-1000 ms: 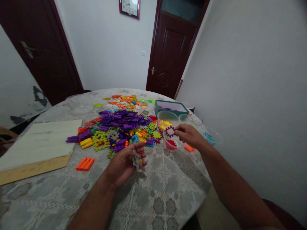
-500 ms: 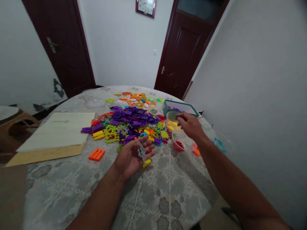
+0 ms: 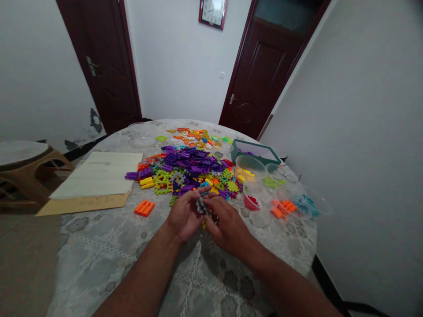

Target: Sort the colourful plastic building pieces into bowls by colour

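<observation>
My left hand (image 3: 185, 215) is curled palm-up around a small grey toothed plastic building piece (image 3: 200, 205). My right hand (image 3: 228, 222) has its fingers closed on the same piece from the right, hiding part of it. Both hands are together above the front of a heap of plastic building pieces (image 3: 194, 160), mostly purple with lime, yellow, grey and orange ones. Something yellow (image 3: 204, 225) peeks out beneath the fingers. To the left of my hands lies an orange ribbed piece (image 3: 144, 208).
Clear plastic tubs on the right hold yellow pieces (image 3: 245, 175), red pieces (image 3: 251, 202), orange pieces (image 3: 283, 208) and blue pieces (image 3: 306, 204). Behind them stands a green-rimmed box (image 3: 255, 151). Paper sheets (image 3: 99, 176) cover the table's left side. A stool (image 3: 31, 176) is beyond.
My right hand has come from the tubs on the right to my left hand and closed on the grey piece. The view has shifted slightly, showing more tubs.
</observation>
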`<state>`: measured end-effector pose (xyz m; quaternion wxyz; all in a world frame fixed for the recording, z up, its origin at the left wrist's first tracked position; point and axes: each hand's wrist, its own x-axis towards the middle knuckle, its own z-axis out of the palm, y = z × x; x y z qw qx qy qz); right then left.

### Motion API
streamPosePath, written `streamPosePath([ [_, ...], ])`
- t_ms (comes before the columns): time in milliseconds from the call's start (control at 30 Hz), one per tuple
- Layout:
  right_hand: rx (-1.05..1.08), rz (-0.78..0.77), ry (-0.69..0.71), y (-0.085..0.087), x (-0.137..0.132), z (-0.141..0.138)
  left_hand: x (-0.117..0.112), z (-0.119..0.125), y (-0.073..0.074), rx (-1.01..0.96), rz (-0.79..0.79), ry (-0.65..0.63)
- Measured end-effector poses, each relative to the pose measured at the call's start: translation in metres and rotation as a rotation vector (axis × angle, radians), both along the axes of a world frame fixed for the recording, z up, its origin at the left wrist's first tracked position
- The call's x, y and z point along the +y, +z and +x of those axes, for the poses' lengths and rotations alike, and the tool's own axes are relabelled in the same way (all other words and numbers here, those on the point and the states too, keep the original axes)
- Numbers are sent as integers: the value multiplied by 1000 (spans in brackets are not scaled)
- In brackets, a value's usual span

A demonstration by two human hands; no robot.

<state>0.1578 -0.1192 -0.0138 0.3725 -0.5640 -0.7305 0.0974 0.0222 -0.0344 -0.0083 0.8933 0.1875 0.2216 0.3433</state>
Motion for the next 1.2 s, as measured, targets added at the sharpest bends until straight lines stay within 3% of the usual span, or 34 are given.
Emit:
streamPosePath([
  [167, 33, -35, -122, 9, -1, 14, -3, 1, 1, 59, 31, 10],
  [333, -52, -112, -169, 45, 16, 51, -2, 1, -1, 175, 158, 115],
  [467, -233, -108, -218, 71, 71, 100, 1, 1, -4, 248, 168, 158],
  [600, -264, -182, -412, 84, 142, 143, 2, 2, -6, 205, 140, 212],
  [733, -253, -117, -496, 92, 191, 159, 3, 2, -5, 169, 127, 241],
  [833, -256, -84, -508, 93, 204, 155, 4, 2, -5, 185, 125, 246],
  [933, -268, -73, -474, 88, 193, 138, 4, 3, -7, 181, 116, 254],
  [1000, -277, -74, -411, 83, 169, 118, 4, 4, -9, 180, 105, 269],
  [1200, -212, -46, 84, 56, 61, 37, 4, 4, -10, 127, 94, 337],
])
